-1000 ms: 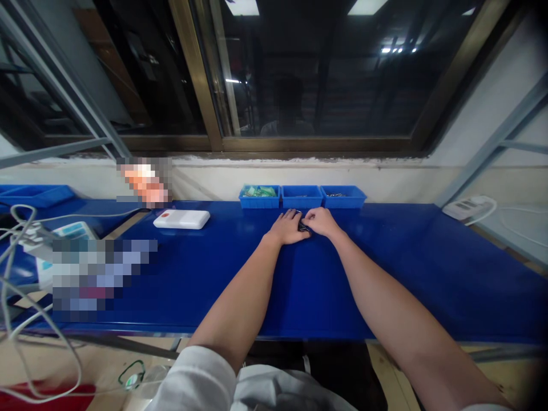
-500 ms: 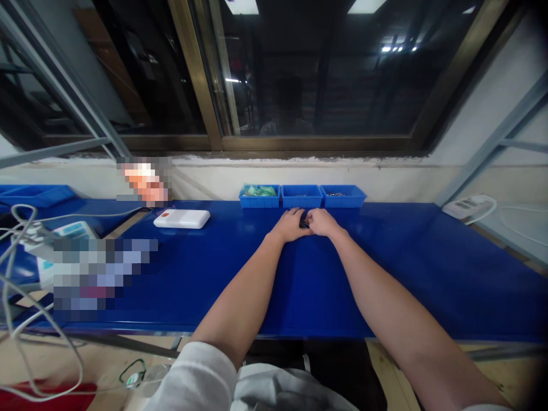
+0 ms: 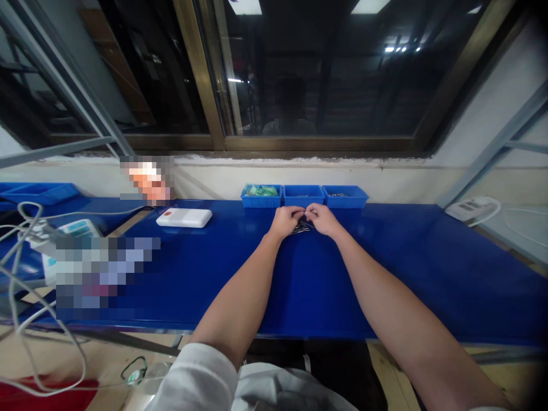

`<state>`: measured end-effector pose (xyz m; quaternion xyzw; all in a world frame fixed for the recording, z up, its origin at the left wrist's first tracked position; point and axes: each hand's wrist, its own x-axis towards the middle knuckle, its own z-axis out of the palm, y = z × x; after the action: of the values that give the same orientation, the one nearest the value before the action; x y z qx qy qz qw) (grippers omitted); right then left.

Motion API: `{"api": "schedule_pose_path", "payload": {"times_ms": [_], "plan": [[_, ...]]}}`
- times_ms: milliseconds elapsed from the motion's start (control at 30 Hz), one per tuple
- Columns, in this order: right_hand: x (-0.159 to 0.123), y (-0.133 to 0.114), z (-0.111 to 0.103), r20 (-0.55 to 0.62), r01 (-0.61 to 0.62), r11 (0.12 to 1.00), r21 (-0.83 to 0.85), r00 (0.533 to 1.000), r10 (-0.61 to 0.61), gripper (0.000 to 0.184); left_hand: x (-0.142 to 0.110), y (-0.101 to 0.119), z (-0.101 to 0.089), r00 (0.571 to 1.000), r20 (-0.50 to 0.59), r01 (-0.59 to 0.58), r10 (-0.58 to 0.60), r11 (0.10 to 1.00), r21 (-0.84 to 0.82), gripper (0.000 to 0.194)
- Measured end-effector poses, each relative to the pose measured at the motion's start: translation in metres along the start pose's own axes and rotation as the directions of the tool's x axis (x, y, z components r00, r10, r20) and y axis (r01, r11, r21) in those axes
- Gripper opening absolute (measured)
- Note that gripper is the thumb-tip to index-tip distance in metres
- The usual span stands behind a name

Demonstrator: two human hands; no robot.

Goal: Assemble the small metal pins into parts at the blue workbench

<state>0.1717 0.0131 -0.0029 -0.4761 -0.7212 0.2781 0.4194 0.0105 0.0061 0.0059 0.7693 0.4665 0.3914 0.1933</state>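
Observation:
My left hand (image 3: 286, 220) and my right hand (image 3: 320, 219) meet over the blue tabletop, just in front of the bins. Their fingertips come together in a pinch, and whatever lies between them is too small to make out. Under and between the hands lies a small pile of thin dark metal pieces (image 3: 301, 227). Close behind are three blue bins: the left bin (image 3: 262, 201) holds green-and-white packets, while the middle bin (image 3: 302, 200) and the right bin (image 3: 345, 201) have small metallic parts in them.
A white power bank (image 3: 184, 217) lies on the blue table (image 3: 205, 268) to the left. Farther left are a pale device with a keypad (image 3: 79, 229), tangled white cables (image 3: 17, 319) and blurred items. A white power strip (image 3: 473, 208) sits at the far right, by a grey metal frame.
Both hands have lifted and turned slightly, their fingertips drawing together. The dark metal pieces, mostly covered by the hands before, now show below them on the table.

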Motion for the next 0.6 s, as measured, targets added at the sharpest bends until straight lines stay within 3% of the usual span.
{"api": "schedule_pose_path", "payload": {"times_ms": [167, 300, 433, 600], "plan": [[0.002, 0.002, 0.001, -0.095, -0.018, 0.954, 0.300, 0.994, 0.049, 0.022, 0.001, 0.000, 0.001, 0.999, -0.019, 0.026, -0.026, 0.999, -0.019, 0.020], [0.002, 0.003, 0.000, -0.089, -0.060, 0.892, 0.448, 0.990, 0.111, 0.025, 0.001, 0.002, 0.002, 1.000, -0.009, 0.019, -0.019, 0.999, -0.027, 0.019], [0.001, 0.003, -0.004, -0.154, -0.059, 0.888, 0.456, 0.977, 0.144, 0.028, 0.000, 0.003, 0.001, 1.000, 0.000, 0.011, -0.011, 0.998, -0.054, 0.025], [0.003, 0.004, -0.010, -0.311, -0.097, 0.952, 0.291, 0.931, 0.189, 0.044, 0.001, -0.002, -0.003, 0.979, -0.166, 0.125, -0.122, 0.992, 0.008, 0.029]]}}
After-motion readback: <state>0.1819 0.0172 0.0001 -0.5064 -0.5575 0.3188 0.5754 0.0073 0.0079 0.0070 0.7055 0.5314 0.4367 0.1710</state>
